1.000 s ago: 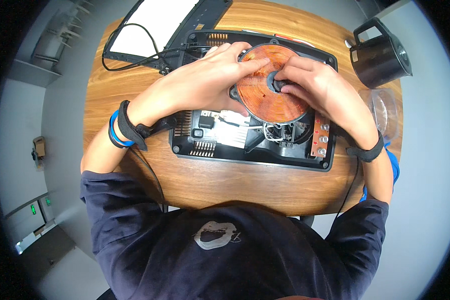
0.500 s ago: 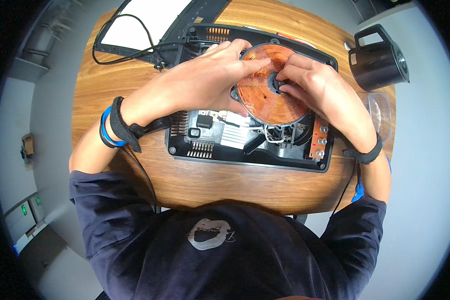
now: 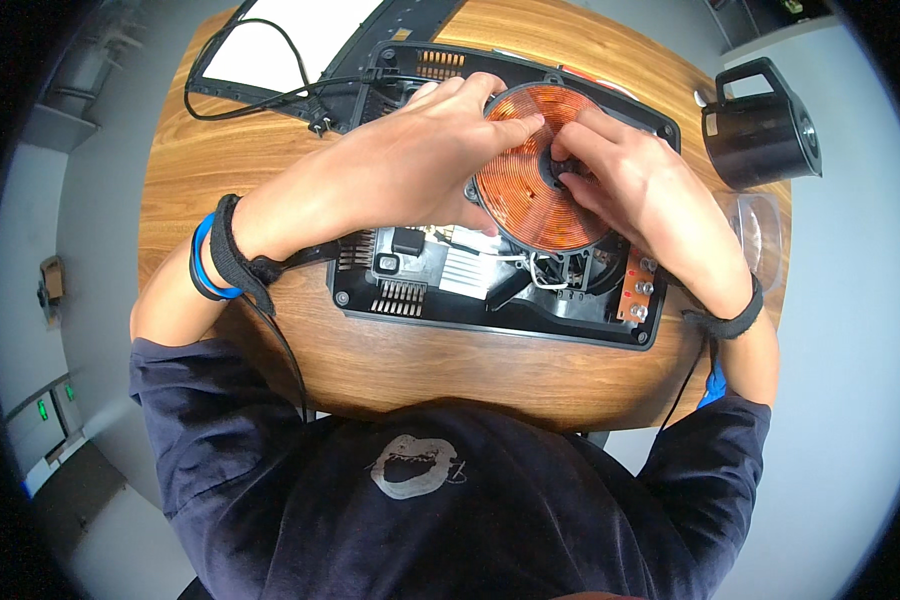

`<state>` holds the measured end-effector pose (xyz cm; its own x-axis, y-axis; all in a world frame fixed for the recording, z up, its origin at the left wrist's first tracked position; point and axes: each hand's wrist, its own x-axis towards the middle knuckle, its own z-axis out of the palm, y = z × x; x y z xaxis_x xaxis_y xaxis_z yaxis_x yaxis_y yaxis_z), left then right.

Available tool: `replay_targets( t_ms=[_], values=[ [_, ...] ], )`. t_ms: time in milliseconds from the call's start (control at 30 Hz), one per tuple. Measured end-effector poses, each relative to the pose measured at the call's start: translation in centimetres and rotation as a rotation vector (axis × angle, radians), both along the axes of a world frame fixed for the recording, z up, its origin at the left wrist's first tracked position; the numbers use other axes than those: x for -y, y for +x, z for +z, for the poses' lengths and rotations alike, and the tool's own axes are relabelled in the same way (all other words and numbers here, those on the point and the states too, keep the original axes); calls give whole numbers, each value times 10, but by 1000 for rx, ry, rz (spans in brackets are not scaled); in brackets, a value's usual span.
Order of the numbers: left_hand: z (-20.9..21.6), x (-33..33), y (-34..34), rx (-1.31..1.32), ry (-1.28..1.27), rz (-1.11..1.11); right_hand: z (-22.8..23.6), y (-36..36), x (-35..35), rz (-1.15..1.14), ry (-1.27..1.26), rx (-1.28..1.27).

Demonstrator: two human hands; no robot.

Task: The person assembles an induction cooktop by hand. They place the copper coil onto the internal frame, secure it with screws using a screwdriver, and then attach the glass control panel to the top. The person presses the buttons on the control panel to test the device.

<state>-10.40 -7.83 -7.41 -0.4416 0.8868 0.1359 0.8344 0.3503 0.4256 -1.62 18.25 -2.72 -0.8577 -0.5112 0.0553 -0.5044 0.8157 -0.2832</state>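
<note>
A round copper induction coil (image 3: 542,222) sits, slightly tilted, over the opened black housing (image 3: 510,326) of an induction cooker. My left hand (image 3: 430,150) grips the coil's left edge, thumb low on the rim and a finger lying across the windings. At the coil's dark centre, my right hand (image 3: 635,180) pinches with thumb and fingertips; whatever is between them is hidden. Below the coil show a ribbed silver heat sink (image 3: 467,271), white wires (image 3: 545,272) and part of a dark round fan. An orange-brown circuit board (image 3: 635,290) lies at the housing's right end.
A black jug with a handle (image 3: 765,145) stands at the table's far right, with a clear plastic container (image 3: 758,240) nearer me. A black-framed panel with a white surface (image 3: 280,50) lies far left, crossed by a black power cord (image 3: 205,108) ending in a plug.
My hands keep their places on the coil, the right one still pinching at its centre. The view has shifted slightly; otherwise little differs.
</note>
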Motion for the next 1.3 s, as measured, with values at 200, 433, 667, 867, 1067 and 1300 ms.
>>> replay_targets(
  t_ms=[200,433,667,867,1067,1300],
  values=[
    [-4,1,-1,-110,56,-36,5,1,0,-3,-28,25],
    [-4,0,1,-118,45,-26,5,0,2,37,3,18],
    [-4,0,0,-115,46,-35,-2,-3,3,55,5,4],
    [-5,1,2,-96,52,-34,-8,-4,-6,8,-118,61],
    [-12,5,0,-55,76,-24,-7,4,-30,-48,-217,61],
    [-19,7,-3,-37,-8,-20,-19,36,-64,-110,20,61]
  ],
)
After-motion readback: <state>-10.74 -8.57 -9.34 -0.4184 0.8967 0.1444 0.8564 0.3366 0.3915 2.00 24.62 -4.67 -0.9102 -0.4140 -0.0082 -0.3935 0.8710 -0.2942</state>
